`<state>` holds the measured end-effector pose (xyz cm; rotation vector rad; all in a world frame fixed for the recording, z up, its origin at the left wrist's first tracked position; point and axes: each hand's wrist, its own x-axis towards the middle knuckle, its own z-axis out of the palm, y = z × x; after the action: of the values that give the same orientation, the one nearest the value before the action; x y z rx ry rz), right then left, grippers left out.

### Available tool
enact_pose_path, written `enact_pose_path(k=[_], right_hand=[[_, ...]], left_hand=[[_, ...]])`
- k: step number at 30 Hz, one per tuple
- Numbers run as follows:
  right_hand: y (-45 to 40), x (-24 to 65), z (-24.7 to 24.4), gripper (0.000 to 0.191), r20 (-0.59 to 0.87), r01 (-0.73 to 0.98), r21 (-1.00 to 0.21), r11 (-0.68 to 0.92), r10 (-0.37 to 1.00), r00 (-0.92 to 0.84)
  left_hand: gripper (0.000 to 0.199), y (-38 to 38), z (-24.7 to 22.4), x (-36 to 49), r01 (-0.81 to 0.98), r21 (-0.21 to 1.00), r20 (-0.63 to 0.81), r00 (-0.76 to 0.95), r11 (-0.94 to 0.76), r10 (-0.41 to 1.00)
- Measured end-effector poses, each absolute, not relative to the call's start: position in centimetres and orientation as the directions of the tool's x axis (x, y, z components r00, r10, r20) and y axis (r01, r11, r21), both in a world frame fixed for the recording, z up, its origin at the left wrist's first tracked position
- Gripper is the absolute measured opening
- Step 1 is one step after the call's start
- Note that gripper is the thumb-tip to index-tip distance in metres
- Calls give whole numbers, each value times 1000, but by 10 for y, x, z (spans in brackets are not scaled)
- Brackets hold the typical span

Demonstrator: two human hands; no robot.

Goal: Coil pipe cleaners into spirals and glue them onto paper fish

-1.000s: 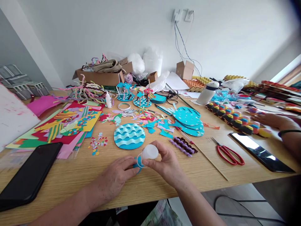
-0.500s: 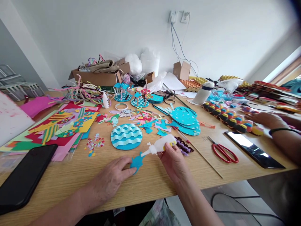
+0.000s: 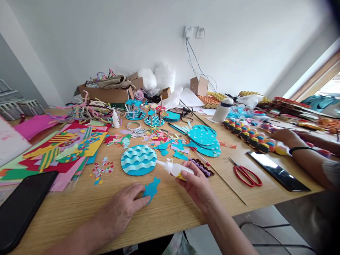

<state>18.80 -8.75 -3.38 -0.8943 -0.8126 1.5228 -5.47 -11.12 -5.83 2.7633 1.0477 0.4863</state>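
Note:
At the table's front, my left hand (image 3: 126, 203) pinches the edge of a blue paper fish cutout (image 3: 151, 190) between thumb and fingers. My right hand (image 3: 195, 184) is wrapped round a white glue bottle (image 3: 175, 169), held tilted with its nozzle to the left. The nozzle tip is apart from the cutout, above and to its right. Just behind the cutout lies a blue paper disc (image 3: 139, 170) with pale wavy strips. Brown and purple braided pieces (image 3: 202, 167) lie beyond my right hand.
Red-handled scissors (image 3: 247, 176), a thin stick (image 3: 225, 184) and a shiny black phone (image 3: 277, 171) lie to the right. A co-worker's arm (image 3: 302, 147) reaches in there. Paper scraps (image 3: 164, 145) and coloured sheets (image 3: 61, 152) spread behind and left, with another black phone (image 3: 26, 205).
My right hand has drawn the glue bottle up off the fish cutout, turning it so the nozzle points left and slightly up. The left hand still holds the cutout. The camera view has shifted slightly.

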Motion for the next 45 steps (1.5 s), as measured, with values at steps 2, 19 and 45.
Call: enact_pose_path(k=[2,19,45], right_hand=[[-91,191,-31,32,-39,-295,-954,-56,997,-62],[-104,184,-7,26,131,424,-886,190,977,-166],[-102,179,-15,27,96,489,-853,180,977,-193]], left_hand=[[32,-111,-56,-53,619,234,252,706,-750,662],[34,-114,-51,-49,618,223,269,704,-754,657],[32,-114,-53,-51,634,253,217,699,-731,682]])
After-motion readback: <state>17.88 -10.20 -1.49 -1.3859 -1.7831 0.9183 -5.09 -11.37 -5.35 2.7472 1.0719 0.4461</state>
